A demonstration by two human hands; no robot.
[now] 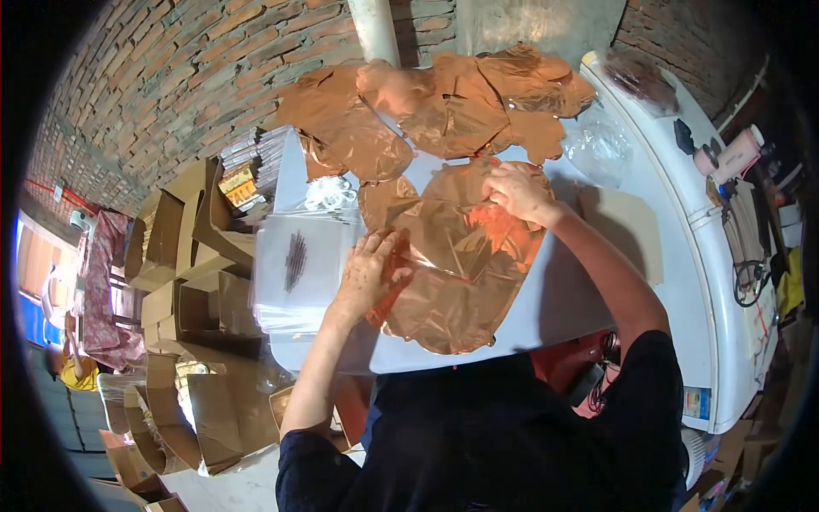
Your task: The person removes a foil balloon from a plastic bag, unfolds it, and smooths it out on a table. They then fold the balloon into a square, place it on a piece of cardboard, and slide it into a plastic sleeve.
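A large copper-coloured foil sheet point(444, 290) with a scalloped edge lies on the white table point(520, 320) in front of me. My left hand point(371, 269) rests on its left part, fingers spread, with nothing held. Over the upper right part is my right hand point(518, 194), its fingers bent and pressed together on the foil; what they hold, if anything, is hidden. More crumpled copper foil pieces point(461, 107) are heaped along the far side of the table. Left of my left hand sits a stack of clear plastic bags point(294, 264) with a dark printed mark.
White rings or ties point(331, 194) lie beyond the bags. Open cardboard boxes point(205, 299) stand at the left. A brown card point(627, 226) and clear plastic point(597, 145) are on the right. A white appliance point(712, 256) borders the table. Another person's yellow sleeve point(79, 373) shows far left.
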